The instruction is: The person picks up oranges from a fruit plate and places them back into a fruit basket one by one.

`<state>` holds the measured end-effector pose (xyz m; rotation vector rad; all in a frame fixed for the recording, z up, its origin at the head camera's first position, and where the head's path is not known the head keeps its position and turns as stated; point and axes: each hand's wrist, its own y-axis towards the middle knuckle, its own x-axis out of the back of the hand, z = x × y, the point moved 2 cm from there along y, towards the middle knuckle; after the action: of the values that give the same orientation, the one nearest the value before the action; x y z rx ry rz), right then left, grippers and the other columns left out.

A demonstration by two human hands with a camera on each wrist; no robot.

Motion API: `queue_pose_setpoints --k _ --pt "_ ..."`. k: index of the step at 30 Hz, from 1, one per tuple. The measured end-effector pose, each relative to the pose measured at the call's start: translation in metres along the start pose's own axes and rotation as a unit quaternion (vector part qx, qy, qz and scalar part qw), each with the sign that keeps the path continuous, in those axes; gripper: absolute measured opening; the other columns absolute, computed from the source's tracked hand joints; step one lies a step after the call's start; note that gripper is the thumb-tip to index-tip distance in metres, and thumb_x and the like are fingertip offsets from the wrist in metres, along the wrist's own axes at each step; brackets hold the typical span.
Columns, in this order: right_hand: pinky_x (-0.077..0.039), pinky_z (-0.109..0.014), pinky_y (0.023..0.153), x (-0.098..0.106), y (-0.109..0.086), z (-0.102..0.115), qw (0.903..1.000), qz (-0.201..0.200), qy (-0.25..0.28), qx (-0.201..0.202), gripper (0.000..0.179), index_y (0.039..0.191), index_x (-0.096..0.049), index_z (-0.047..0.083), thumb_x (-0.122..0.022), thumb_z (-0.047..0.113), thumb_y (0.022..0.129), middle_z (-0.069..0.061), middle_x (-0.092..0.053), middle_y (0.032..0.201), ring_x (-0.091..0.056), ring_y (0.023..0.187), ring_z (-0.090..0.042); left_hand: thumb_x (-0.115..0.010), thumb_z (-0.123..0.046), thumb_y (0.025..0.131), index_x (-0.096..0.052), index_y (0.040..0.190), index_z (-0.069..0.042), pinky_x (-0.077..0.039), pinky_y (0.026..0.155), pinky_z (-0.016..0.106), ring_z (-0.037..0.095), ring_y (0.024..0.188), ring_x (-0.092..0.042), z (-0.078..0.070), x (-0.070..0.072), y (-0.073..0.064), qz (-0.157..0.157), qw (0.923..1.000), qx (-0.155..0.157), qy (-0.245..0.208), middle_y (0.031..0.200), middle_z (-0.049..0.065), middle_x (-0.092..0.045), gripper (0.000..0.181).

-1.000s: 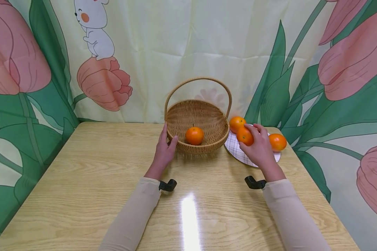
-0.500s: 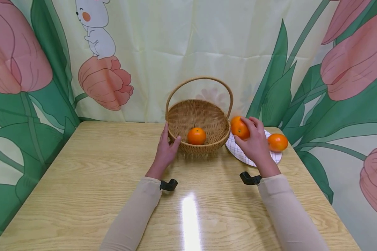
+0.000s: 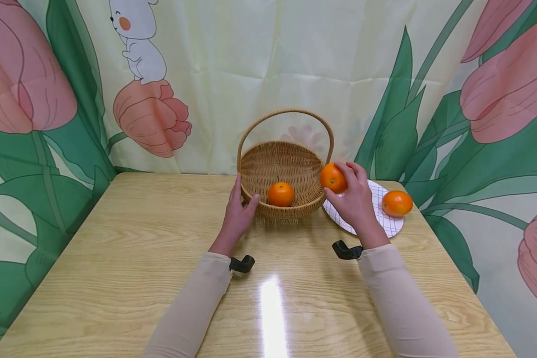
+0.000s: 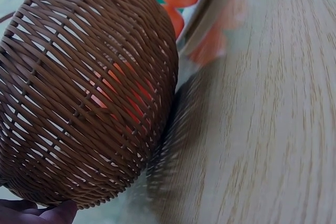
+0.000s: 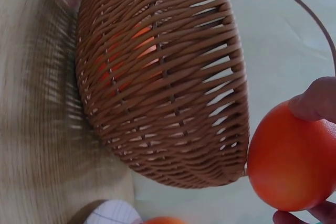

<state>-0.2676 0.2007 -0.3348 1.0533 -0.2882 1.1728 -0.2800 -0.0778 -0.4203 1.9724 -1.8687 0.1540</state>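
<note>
My right hand point(image 3: 354, 199) grips an orange point(image 3: 333, 178) between thumb and fingertips, raised at the right rim of the wicker basket point(image 3: 291, 213). In the right wrist view this orange point(image 5: 289, 161) appears right beside the basket's rim point(image 5: 240, 103); whether they touch I cannot tell. My left hand point(image 3: 238, 216) rests against the basket's left side, index finger and thumb straight and spread. Inside the basket lies one orange point(image 3: 281, 194), seen through the weave in both wrist views. Another orange point(image 3: 397, 203) sits on the right of the checked white plate point(image 3: 387, 224).
An arched handle point(image 3: 291, 110) stands over the basket. Behind the table point(image 3: 161, 258) hangs a printed curtain point(image 3: 215, 74). The plate is near the table's back right corner, partly hidden by my right hand and basket.
My right hand has carried the orange left and up, from over the plate to the basket's right rim. My left hand stays at the basket. Another orange behind is now hidden in the head view.
</note>
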Motion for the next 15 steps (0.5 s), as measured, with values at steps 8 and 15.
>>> queue_pose_setpoints --k 8,15 --pt "-0.046 -0.052 0.088 -0.005 0.001 0.01 0.9999 0.013 0.001 0.005 0.061 0.132 -0.043 0.029 -0.069 0.027 0.077 -0.009 -0.03 0.14 -0.047 0.113 -0.035 -0.044 -0.059 0.086 0.0 0.146 -0.033 -0.033 0.107 0.045 0.026 0.139 -0.02 -0.001 0.001 -0.001 0.003 1.0 -0.003 -0.003 0.154 0.002 -0.008 0.08" --pt "-0.046 -0.05 0.09 -0.013 0.004 0.017 0.9994 0.03 -0.008 0.012 0.061 0.133 -0.042 0.029 -0.069 0.031 0.078 -0.009 -0.031 0.139 -0.045 0.115 -0.033 -0.047 -0.05 0.089 0.0 0.146 -0.033 -0.031 0.108 0.046 0.027 0.138 -0.02 -0.001 0.001 0.0 -0.001 1.0 0.001 -0.004 0.154 0.002 -0.008 0.076"
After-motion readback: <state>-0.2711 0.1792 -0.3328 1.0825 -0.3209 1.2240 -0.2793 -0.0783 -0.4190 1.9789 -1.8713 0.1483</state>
